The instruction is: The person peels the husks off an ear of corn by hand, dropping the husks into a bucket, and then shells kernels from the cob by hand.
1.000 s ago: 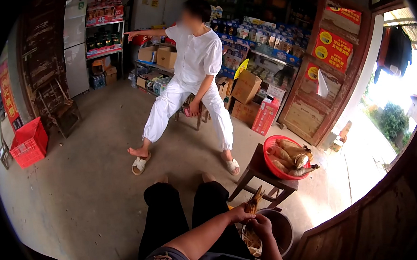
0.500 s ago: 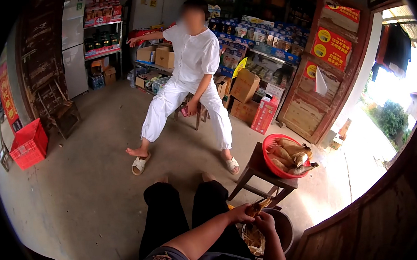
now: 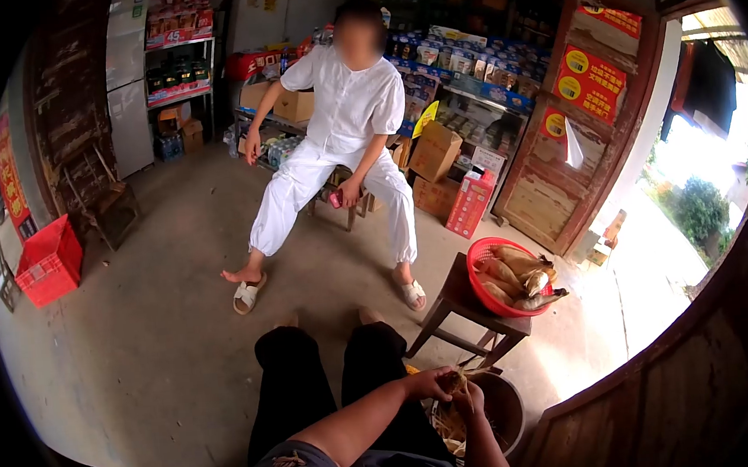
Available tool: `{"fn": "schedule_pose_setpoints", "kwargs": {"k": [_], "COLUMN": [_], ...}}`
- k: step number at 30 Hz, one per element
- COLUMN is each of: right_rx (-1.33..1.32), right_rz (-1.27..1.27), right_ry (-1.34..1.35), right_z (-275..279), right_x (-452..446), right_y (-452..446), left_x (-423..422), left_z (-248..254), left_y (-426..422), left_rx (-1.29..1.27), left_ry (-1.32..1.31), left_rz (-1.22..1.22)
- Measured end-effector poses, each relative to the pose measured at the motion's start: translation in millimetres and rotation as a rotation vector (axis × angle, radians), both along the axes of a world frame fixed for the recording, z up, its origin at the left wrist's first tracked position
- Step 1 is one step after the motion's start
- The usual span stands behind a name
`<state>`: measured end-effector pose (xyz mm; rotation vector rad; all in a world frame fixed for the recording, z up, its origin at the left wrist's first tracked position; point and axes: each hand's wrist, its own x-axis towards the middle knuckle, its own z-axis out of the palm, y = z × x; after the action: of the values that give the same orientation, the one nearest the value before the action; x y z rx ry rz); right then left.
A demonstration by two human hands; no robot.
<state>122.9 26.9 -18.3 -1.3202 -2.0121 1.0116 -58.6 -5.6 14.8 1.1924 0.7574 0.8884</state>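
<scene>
Above a round bucket [image 3: 509, 408], my left hand [image 3: 430, 385] is closed around an ear of corn [image 3: 459, 384] with thin pale strands sticking out of it. My right hand [image 3: 467, 400] pinches the near end of the same ear, close beside the left one. Fingers cover much of the ear, so its kernels cannot be made out. Pale corn husks [image 3: 450, 426] lie beneath my hands, partly hidden by my arm. Just beyond them, a red basket [image 3: 478, 289] full of ears in their husks rests on a dark wooden stool [image 3: 459, 301].
A person in white [image 3: 343, 105] sits facing me, a small pink-red object in one hand. Behind are stocked shelves [image 3: 485, 91] and cardboard boxes [image 3: 434, 151]. A red crate [image 3: 51, 260] stands at the left, a wooden door [image 3: 570, 124] at the right.
The seated person's outstretched arm has come down towards the knee. My hands have shifted slightly on the ear of corn, which is now turned and more covered.
</scene>
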Motion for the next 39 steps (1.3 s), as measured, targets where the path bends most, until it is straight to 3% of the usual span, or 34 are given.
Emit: {"fn": "schedule_pose_setpoints", "kwargs": {"k": [2,4,7,9,10,11,12,13,14,15,17,21,26,27,28,29,31,33,34,36,37,39], "right_rx": [-0.183,-0.386,-0.41,-0.358,-0.358,-0.304,-0.245,-0.075,-0.154,-0.194,-0.327,-0.629,-0.474,-0.421,-0.303,-0.123,0.134,-0.168,-0.209,-0.274,-0.274,-0.014], "right_rz": [-0.048,-0.101,-0.143,-0.128,-0.13,-0.172,-0.212,-0.159,-0.258,-0.311,-0.387,-0.47,-0.105,-0.323,-0.379,-0.347,-0.203,0.035,0.127,0.18,0.181,0.135], "right_ry": [0.283,0.451,0.34,-0.037,-0.036,-0.239,-0.441,-0.404,-0.655,-0.623,-0.729,-0.906,-1.007,-0.748,-0.679,-0.619,-0.352,0.284,0.389,0.393,0.395,0.219], "right_z": [-16,-18,-2,12,1,-23,-58,-63,-60,-94,-103,-85,-45,-79,-60,-77,-38,-9,10,52,48,39], "right_x": [-1,-5,-4,-8,-6,-4,1,4,21,46,74,103,97,109,96,96,68,41,30,12,8,1], "right_y": [-1,-1,-3,-7,-3,8,23,16,14,19,8,-23,-38,-24,-21,-6,6,15,15,4,4,7], "left_x": [4,2,5,9,9,8,6,5,3,-1,-5,-13,-11,-9,-7,-5,-3,-1,0,0,-1,-3], "left_z": [-21,-9,-11,1,8,17,26,31,25,15,14,4,14,11,8,5,20,20,12,11,15,17], "left_y": [6,1,2,-4,-6,-10,-13,-15,-15,-12,-14,-1,-3,-3,-1,0,-6,-7,-3,-4,-6,-8], "left_rx": [-0.06,-0.03,-0.056,-0.006,0.048,0.05,-0.06,-0.17,-0.17,-0.186,-0.272,-0.419,-0.431,-0.431,-0.429,-0.413,-0.396,-0.383,-0.318,-0.252,-0.281,-0.309], "left_ry": [0.072,0.083,0.082,0.172,0.264,0.266,0.156,0.047,0.054,0.003,-0.185,-0.441,-0.415,-0.365,-0.315,-0.297,-0.246,-0.198,-0.212,-0.225,-0.224,-0.224], "left_rz": [0.017,0.042,0.075,0.066,0.07,0.07,0.036,0.002,0.005,0.063,0.216,0.313,0.341,0.326,0.31,0.315,0.299,0.282,0.261,0.241,0.243,0.247]}}
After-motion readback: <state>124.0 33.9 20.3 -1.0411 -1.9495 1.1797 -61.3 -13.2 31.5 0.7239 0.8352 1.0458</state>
